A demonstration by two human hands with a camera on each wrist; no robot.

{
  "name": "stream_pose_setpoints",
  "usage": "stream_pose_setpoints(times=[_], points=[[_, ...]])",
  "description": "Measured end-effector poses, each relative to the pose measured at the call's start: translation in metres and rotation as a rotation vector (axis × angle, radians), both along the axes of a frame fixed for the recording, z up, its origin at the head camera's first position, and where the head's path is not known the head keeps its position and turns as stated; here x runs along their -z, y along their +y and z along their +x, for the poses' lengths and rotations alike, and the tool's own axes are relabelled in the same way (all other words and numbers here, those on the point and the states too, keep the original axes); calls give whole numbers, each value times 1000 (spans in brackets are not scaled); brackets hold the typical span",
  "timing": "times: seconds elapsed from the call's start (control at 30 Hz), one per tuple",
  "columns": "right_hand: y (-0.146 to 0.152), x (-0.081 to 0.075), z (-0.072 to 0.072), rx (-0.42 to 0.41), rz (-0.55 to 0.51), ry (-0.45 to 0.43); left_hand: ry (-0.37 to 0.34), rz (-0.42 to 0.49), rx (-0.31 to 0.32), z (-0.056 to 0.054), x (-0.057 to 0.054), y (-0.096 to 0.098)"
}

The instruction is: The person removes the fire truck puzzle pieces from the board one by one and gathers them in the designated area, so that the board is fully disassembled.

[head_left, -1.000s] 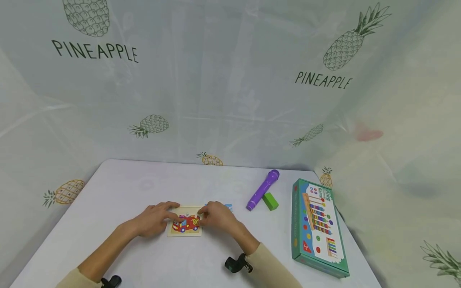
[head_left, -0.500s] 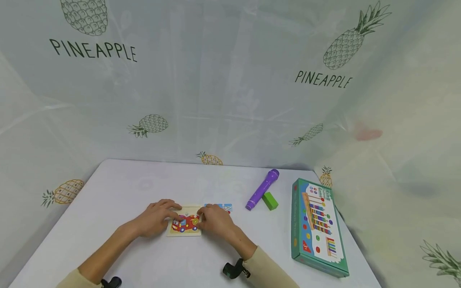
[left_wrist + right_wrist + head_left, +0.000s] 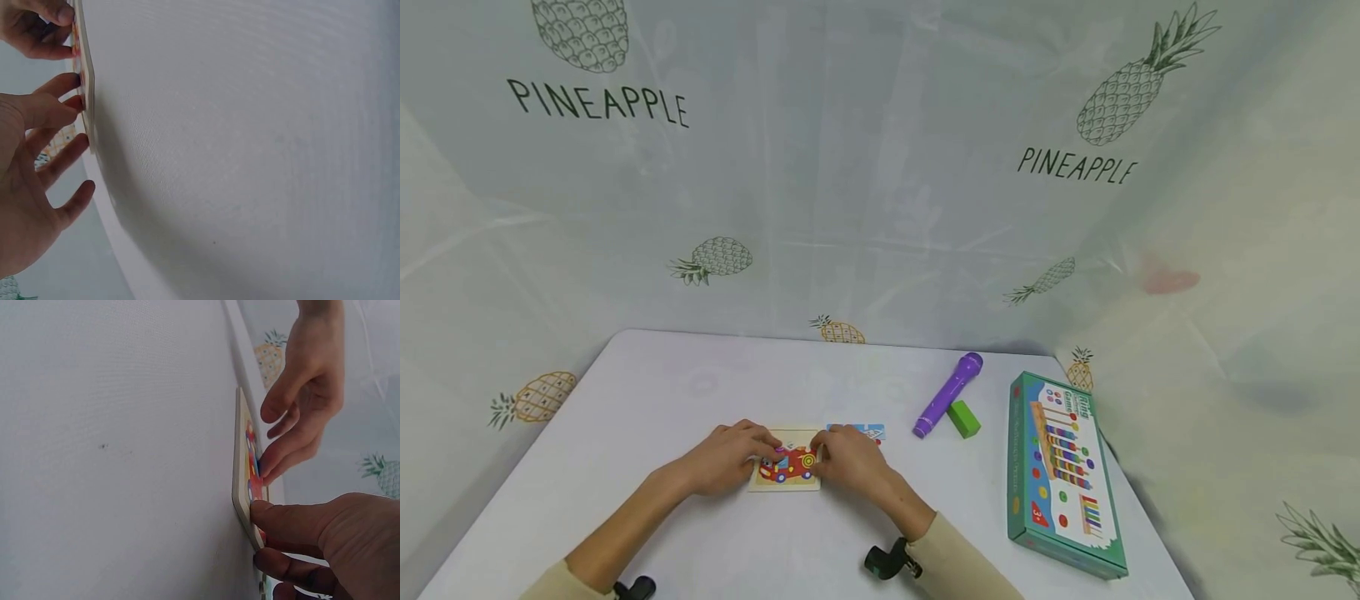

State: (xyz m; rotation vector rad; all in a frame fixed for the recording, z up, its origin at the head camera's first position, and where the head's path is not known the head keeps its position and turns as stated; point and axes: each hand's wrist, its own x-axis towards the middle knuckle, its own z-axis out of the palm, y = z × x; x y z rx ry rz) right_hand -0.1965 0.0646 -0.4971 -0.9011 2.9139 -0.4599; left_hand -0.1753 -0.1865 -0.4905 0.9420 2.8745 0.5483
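Observation:
A small wooden jigsaw puzzle with a red vehicle picture lies flat on the white table. Fingertips of my left hand rest on its left side and picture; in the left wrist view that hand has its fingers spread and loosely bent. At the opposite edge, the thumb and curled fingers of my right hand pinch the puzzle beside the yellow wheel. In the right wrist view, the right thumb lies on the face of the puzzle, with a finger at its edge. Whether a loose piece is between them is hidden.
Behind the right hand lies a blue printed card or board, partly covered. Farther right are a purple toy microphone and a green block. A green game box lies along the right side of the table.
The right hand has shifted slightly left and lower over the past second, showing more of the blue card. The left hand stays nearly in place on the puzzle.

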Motion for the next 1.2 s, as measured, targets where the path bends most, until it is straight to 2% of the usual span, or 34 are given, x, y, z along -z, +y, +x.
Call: stream_pose_setpoints(times=[0.2, 0.43, 0.63, 1.0, 1.2], points=[[0, 1, -1, 2, -9, 0, 58, -58, -20, 3, 1, 4], [0, 0, -1, 8, -12, 6, 111, -104, 61, 10, -2, 7], [0, -1, -2, 13, -13, -7, 104, -114, 68, 12, -3, 7], [1, 1, -2, 24, -32, -33, 107, -57, 100, 13, -1, 13], [1, 1, -1, 23, -49, -29, 123, -89, 106, 13, 1, 15]])
